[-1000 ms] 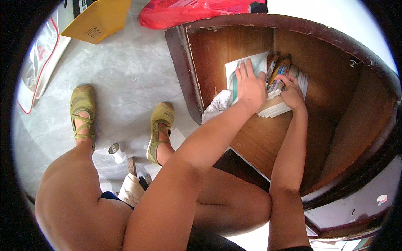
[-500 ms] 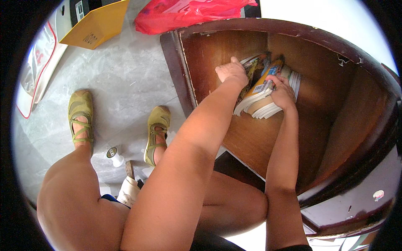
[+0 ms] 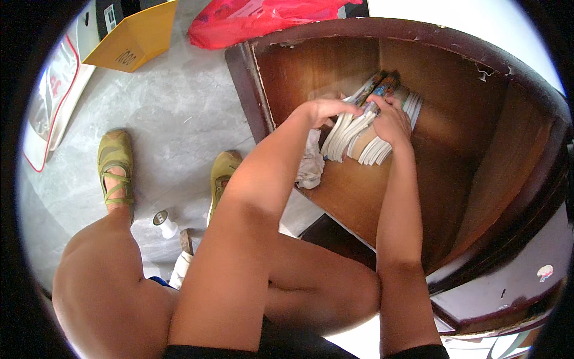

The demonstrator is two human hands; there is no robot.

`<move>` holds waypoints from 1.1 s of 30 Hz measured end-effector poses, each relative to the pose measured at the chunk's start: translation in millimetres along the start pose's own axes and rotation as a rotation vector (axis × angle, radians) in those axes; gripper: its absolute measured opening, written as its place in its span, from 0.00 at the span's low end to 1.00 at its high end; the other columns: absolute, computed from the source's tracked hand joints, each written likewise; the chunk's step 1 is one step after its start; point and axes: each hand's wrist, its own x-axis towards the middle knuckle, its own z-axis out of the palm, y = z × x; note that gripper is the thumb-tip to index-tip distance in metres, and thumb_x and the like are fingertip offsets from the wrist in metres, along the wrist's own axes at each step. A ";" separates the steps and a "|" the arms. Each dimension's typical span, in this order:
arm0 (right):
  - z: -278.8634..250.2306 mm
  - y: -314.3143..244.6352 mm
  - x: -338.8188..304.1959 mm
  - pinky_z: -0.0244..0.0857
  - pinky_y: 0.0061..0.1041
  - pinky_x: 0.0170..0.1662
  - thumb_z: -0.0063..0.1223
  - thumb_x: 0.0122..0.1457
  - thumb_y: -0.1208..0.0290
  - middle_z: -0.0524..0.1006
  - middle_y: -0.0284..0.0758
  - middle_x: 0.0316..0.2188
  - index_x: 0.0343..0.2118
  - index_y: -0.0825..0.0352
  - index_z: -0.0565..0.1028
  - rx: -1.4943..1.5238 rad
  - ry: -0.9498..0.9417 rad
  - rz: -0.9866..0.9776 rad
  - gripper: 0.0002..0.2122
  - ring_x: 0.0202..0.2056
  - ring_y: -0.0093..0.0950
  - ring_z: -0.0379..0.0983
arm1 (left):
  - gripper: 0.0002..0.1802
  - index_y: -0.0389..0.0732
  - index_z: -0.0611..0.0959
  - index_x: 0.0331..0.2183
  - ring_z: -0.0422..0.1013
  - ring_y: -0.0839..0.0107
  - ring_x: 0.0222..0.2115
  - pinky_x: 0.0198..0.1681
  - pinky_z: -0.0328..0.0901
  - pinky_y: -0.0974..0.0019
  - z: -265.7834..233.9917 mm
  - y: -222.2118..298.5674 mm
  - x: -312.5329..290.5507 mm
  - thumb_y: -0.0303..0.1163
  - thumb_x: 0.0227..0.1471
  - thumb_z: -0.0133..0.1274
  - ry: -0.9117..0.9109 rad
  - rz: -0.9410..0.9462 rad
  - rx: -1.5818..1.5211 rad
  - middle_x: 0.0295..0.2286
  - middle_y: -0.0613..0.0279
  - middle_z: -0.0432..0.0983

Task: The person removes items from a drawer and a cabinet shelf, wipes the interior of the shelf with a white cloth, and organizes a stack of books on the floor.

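A row of magazines [image 3: 341, 140] stands on edge inside the open wooden cabinet, spines and white page edges showing. My right hand [image 3: 391, 122] grips them from the right, its thumb lying across their upper edges. On the left side my left hand [image 3: 332, 109] holds the same row, thumb over the top; its other fingers are blurred and partly hidden. Below my left wrist lies a crumpled whitish cloth or paper [image 3: 310, 163], by the cabinet's front edge.
The dark-framed cabinet [image 3: 242, 90] surrounds both hands. A red plastic bag [image 3: 251, 24] lies beyond it, with a yellow box flap [image 3: 128, 39] and a clear red-edged bag [image 3: 51, 102] at far left. A small white object [image 3: 164, 222] stands on the grey floor near my shoes.
My left hand has moved slightly left and nearer, its thumb now over the magazines. They stand closer together and more upright. The crumpled whitish thing has come into view.
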 end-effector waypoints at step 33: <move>-4.4 65.4 17.1 0.63 0.36 0.46 0.41 0.56 0.56 0.77 0.48 0.35 0.35 0.71 0.77 0.617 0.335 0.308 0.21 0.40 0.41 0.73 | 0.30 0.34 0.84 0.26 0.77 0.60 0.30 0.35 0.71 0.61 72.1 39.4 -45.4 0.53 0.27 0.64 1.114 -0.035 0.507 0.28 0.49 0.80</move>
